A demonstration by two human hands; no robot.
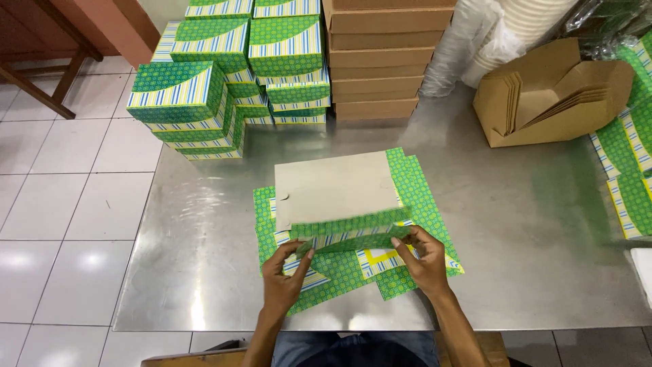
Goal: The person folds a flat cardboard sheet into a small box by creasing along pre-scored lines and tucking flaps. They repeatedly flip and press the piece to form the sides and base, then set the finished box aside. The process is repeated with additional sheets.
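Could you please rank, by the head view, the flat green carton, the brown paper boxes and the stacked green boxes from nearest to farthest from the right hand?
1. Flat green carton: held by the right hand.
2. Brown paper boxes: far right.
3. Stacked green boxes: far left.

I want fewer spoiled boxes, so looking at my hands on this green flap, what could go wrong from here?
Both hands, left hand and right hand, pinch the flap of the green box blank only at its ends, so the fold may crease crooked in the middle. It lies on more loose flat blanks, which could slide on the metal table. The leaning stack of folded boxes overhangs the table edge and might topple.
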